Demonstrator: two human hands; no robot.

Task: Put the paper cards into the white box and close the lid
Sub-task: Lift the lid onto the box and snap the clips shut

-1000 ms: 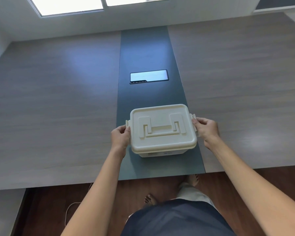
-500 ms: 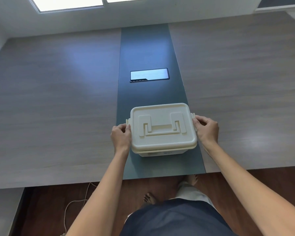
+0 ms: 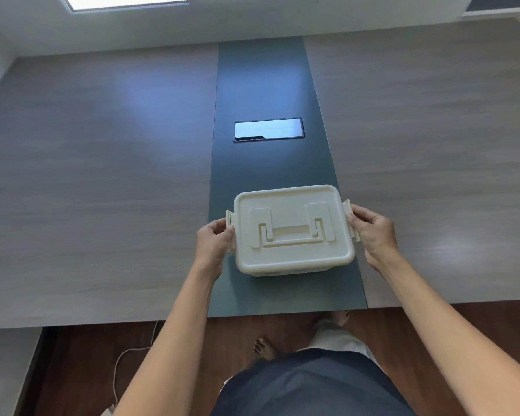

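Head view, looking down: the white box (image 3: pixel 293 232) sits just below the middle of the frame on the dark strip (image 3: pixel 270 85) that runs up the centre of the wood-grain surface (image 3: pixel 96 175). Its lid (image 3: pixel 291 226) is on, with the carry handle (image 3: pixel 291 234) folded flat on top. The left hand (image 3: pixel 212 243) is at the box's left side, its grip curled onto the left latch (image 3: pixel 230 223), fingertips touching it. The right hand (image 3: pixel 373 232) is at the right side, its grip pinching the right latch (image 3: pixel 349 216) between thumb and fingers. Whether the latches are fully snapped down cannot be told. No paper cards show. Higher up the strip, well apart from the box, lies a shiny rectangular panel (image 3: pixel 269 129). At the bottom edge are bare feet on a brown floor (image 3: pixel 81 370) and a white cable (image 3: pixel 123 364) at lower left.
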